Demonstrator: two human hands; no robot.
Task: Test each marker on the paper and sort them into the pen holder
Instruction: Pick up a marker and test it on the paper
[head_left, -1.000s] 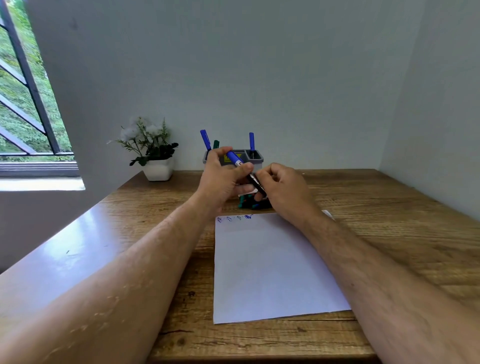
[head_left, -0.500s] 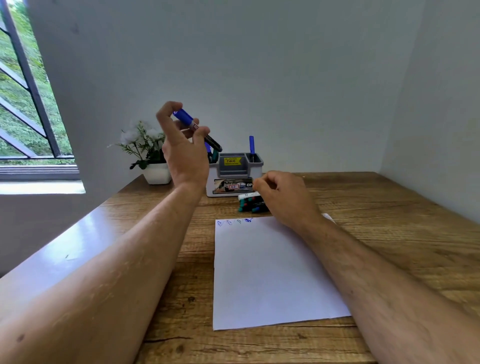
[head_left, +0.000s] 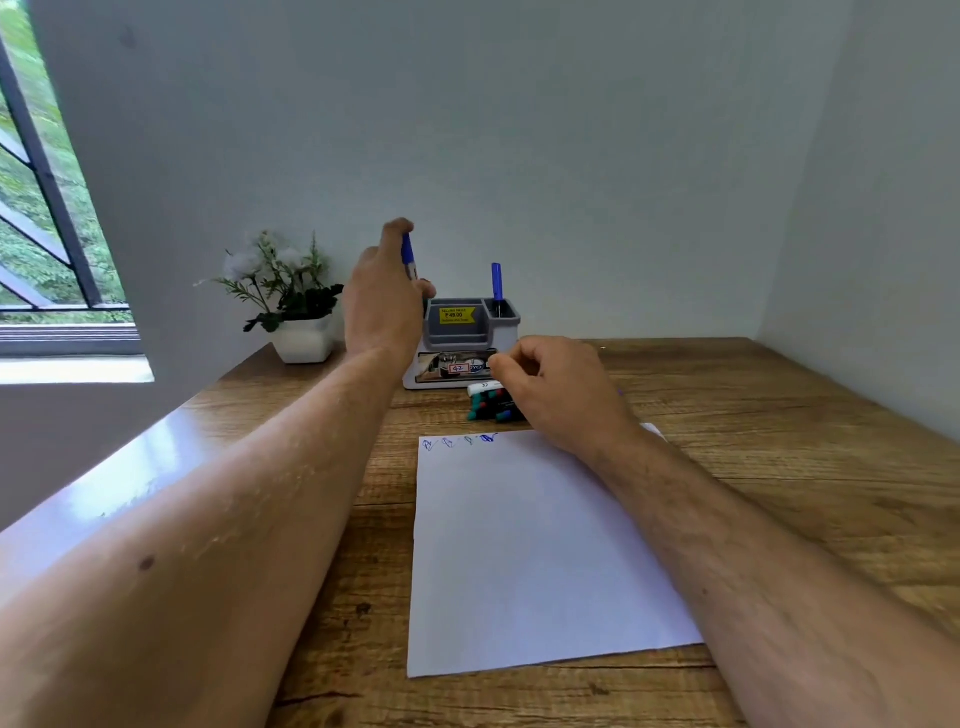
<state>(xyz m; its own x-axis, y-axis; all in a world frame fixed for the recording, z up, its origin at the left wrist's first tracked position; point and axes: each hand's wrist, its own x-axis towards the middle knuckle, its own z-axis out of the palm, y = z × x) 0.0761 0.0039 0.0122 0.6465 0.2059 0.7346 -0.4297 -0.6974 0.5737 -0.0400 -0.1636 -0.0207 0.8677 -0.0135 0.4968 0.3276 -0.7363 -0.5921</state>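
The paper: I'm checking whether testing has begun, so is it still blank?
No, the paper bears a row of small blue scribbles along its far edge.

1. Two bare forearms in view, no sleeves visible on either
2. Left hand (head_left: 382, 306) bare: no glove, ring or watch seen
3. Right hand (head_left: 558, 392) bare too, wrist uncovered, no band or jewellery seen
4. Left forearm: small dark mole on the near part, faint pale streaks along the upper side
5. Right forearm: fine hair along its length, one tiny dark spot near the lower part
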